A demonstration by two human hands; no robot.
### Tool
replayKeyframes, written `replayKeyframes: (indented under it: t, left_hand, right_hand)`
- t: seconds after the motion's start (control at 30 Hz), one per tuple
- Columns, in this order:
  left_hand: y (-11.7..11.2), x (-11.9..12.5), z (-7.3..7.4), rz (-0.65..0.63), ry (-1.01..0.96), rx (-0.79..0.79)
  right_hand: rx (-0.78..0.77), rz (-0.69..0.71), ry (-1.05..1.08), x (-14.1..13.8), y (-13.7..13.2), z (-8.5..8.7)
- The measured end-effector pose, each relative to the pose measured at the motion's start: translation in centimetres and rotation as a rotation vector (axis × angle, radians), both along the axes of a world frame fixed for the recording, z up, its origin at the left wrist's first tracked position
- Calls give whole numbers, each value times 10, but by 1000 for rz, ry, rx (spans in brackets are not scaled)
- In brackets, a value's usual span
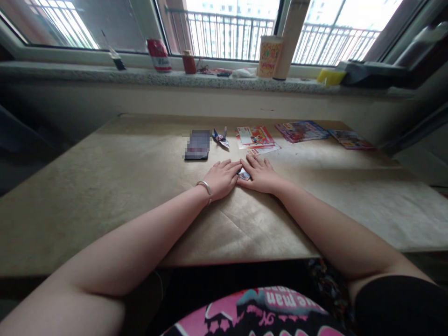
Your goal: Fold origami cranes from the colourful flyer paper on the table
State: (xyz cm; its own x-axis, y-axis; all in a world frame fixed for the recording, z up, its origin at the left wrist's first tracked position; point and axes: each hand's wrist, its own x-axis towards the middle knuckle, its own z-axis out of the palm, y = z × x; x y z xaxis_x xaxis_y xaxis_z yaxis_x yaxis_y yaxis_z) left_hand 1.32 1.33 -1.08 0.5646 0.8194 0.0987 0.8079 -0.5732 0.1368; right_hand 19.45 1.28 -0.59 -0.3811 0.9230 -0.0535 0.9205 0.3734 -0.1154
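Note:
Both hands lie on the table around a small folded piece of printed paper (244, 174). My left hand (223, 178), with a silver bracelet at its wrist, rests flat with fingers stretched along the paper's left side. On the other side, my right hand (259, 174) is spread, its fingers and thumb touching the paper's edges. Only the middle of the paper shows between them; the rest is covered. Just beyond stands a folded paper crane (221, 138), next to a dark phone (198, 145) lying flat.
Several printed sheets (257, 137) lie beyond my right hand, with a stack of colourful cards (301, 131) and another pile (351, 139) farther right. On the windowsill (140, 70) stand a red can (159, 55), a red bottle (189, 63) and a patterned cup (269, 56).

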Motion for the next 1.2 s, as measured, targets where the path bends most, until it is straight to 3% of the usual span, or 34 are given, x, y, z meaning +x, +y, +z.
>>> replayKeyframes:
  t: [0.4, 0.63, 0.87, 1.2]
  left_hand:
    - [3, 5, 3, 33, 0, 21]
    - [-1, 13, 8, 77, 74, -39]
    - [6, 12, 4, 170, 13, -15]
    - [14, -1, 2, 89, 63, -42]
  right_hand:
    - [-41, 47, 48, 6, 4, 2]
    - [38, -5, 40, 3, 5, -4]
    - [-12, -22, 33, 3, 8, 0]
    - [-36, -22, 125, 9, 10, 2]
